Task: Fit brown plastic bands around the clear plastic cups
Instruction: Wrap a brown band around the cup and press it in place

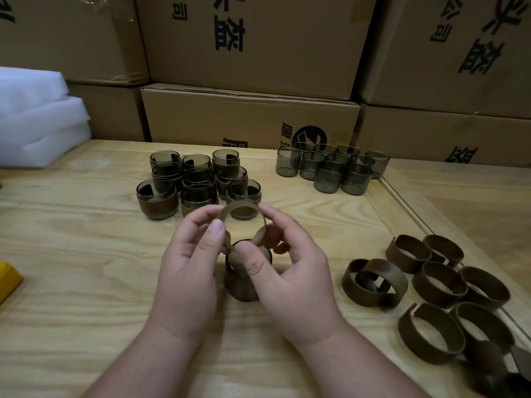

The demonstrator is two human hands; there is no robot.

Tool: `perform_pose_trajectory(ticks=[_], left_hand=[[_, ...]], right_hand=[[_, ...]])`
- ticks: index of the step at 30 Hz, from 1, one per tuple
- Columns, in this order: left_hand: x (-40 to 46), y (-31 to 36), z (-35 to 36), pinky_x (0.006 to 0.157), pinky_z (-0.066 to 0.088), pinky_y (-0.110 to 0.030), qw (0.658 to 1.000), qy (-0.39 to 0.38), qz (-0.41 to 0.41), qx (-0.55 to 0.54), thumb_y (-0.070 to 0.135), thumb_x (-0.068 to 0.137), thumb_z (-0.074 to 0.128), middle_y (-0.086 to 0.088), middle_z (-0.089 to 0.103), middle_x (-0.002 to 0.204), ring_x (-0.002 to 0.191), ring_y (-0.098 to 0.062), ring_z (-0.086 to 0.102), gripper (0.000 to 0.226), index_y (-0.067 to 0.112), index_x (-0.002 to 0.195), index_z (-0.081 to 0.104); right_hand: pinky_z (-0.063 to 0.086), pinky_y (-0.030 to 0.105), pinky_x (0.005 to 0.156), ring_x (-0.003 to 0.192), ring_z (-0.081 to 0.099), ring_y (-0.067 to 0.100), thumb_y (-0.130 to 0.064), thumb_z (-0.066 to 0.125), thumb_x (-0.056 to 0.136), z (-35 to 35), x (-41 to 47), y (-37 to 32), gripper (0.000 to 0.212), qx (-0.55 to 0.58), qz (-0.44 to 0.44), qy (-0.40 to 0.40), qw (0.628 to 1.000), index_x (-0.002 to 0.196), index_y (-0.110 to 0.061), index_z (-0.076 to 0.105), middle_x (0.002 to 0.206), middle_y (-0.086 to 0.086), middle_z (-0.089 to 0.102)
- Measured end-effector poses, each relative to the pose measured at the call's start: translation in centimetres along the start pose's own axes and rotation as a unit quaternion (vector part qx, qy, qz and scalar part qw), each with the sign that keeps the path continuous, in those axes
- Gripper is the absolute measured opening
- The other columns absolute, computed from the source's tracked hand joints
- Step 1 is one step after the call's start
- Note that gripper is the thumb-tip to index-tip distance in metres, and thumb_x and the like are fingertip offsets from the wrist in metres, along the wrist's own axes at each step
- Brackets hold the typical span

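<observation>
While our left hand (189,262) and right hand (290,271) pinch the open brown band (241,209), the cup (244,285) stands directly below

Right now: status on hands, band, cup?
Both hands pinch the band, left and right, spread open above the cup. Band not yet on. Nothing in the way.

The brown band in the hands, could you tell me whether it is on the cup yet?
Not yet on. Both hands hold the brown band spread open above the cup, which stands bare on the table.
</observation>
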State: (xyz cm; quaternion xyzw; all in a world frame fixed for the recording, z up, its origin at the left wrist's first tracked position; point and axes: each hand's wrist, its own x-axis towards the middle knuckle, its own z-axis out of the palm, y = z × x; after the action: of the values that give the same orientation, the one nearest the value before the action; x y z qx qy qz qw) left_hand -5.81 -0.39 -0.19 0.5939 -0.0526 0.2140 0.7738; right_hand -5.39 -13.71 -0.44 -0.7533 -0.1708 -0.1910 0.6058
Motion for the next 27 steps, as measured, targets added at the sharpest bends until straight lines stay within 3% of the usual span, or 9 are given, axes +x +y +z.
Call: perform_pose_trajectory(ticks=[3, 6, 9, 13, 18, 23, 27], left_hand=[[0.2, 0.0, 0.1, 0.066, 0.052, -0.019, 1.000, 0.031, 0.002, -0.004, 0.039, 0.088, 0.059, 0.010, 0.066, 0.076, 0.072, -0.006, 0.057, 0.019, 0.031, 0.101, 0.071], [0.5, -0.1, 0.0, 0.067, 0.048, -0.017, 0.997, 0.069, -0.001, 0.014, 0.043, 0.090, 0.054, 0.015, 0.061, 0.072, 0.068, -0.002, 0.053, 0.022, 0.034, 0.095, 0.073], [0.5, -0.2, 0.0, 0.065, 0.049, -0.014, 0.997, 0.073, 0.003, 0.019, 0.037, 0.098, 0.056, 0.017, 0.066, 0.072, 0.066, 0.003, 0.057, 0.020, 0.031, 0.093, 0.075], [0.3, -0.2, 0.3, 0.062, 0.048, -0.008, 0.996, 0.068, 0.008, 0.054, 0.031, 0.098, 0.061, 0.021, 0.068, 0.070, 0.066, 0.008, 0.061, 0.014, 0.023, 0.099, 0.072], [0.2, 0.1, 0.1, 0.061, 0.046, -0.012, 0.995, 0.082, 0.008, 0.062, 0.039, 0.096, 0.061, 0.015, 0.062, 0.068, 0.065, 0.000, 0.054, 0.022, 0.021, 0.095, 0.073], [0.3, 0.5, 0.0, 0.064, 0.049, -0.014, 0.994, 0.089, -0.001, 0.064, 0.053, 0.091, 0.065, 0.011, 0.065, 0.070, 0.067, 0.000, 0.057, 0.035, 0.020, 0.096, 0.071], [0.1, 0.5, -0.1, 0.082, 0.052, -0.041, 0.996, 0.058, -0.024, 0.065, 0.048, 0.092, 0.053, -0.025, 0.065, 0.092, 0.085, -0.021, 0.064, 0.033, 0.022, 0.094, 0.075]], right_hand=[[0.042, 0.016, 0.105, 0.127, 0.051, 0.005, -0.047, 0.069, 0.077, 0.0, 0.0, 0.2, 0.068, -0.049, -0.007, -0.059, 0.997, 0.143, -0.046, 0.050, 0.123, -0.029, 0.054], [0.032, 0.010, 0.110, 0.136, 0.039, -0.004, -0.035, 0.070, 0.080, 0.1, 0.2, 0.6, 0.073, -0.083, -0.005, -0.095, 0.992, 0.148, -0.045, 0.044, 0.129, -0.039, 0.044], [0.030, 0.003, 0.104, 0.131, 0.041, -0.007, -0.033, 0.071, 0.083, 0.1, 0.4, 0.8, 0.069, -0.098, 0.004, -0.085, 0.992, 0.146, -0.047, 0.047, 0.126, -0.041, 0.046], [0.035, 0.011, 0.107, 0.133, 0.042, -0.005, -0.037, 0.075, 0.083, 0.0, 0.4, 0.7, 0.069, -0.105, 0.004, -0.077, 0.992, 0.147, -0.042, 0.048, 0.127, -0.035, 0.050], [0.034, 0.014, 0.113, 0.139, 0.041, -0.004, -0.051, 0.062, 0.082, -0.1, 0.1, 0.2, 0.074, -0.082, -0.021, -0.082, 0.993, 0.153, -0.035, 0.046, 0.140, -0.031, 0.049], [0.035, 0.007, 0.103, 0.127, 0.052, -0.001, -0.046, 0.066, 0.083, -0.1, 0.2, -0.1, 0.057, -0.085, -0.043, -0.032, 0.995, 0.138, -0.035, 0.060, 0.124, -0.030, 0.059], [0.036, 0.005, 0.097, 0.119, 0.054, -0.001, -0.048, 0.065, 0.081, -0.1, 0.1, -0.3, 0.053, -0.106, -0.056, -0.003, 0.993, 0.132, -0.033, 0.063, 0.117, -0.031, 0.060]])
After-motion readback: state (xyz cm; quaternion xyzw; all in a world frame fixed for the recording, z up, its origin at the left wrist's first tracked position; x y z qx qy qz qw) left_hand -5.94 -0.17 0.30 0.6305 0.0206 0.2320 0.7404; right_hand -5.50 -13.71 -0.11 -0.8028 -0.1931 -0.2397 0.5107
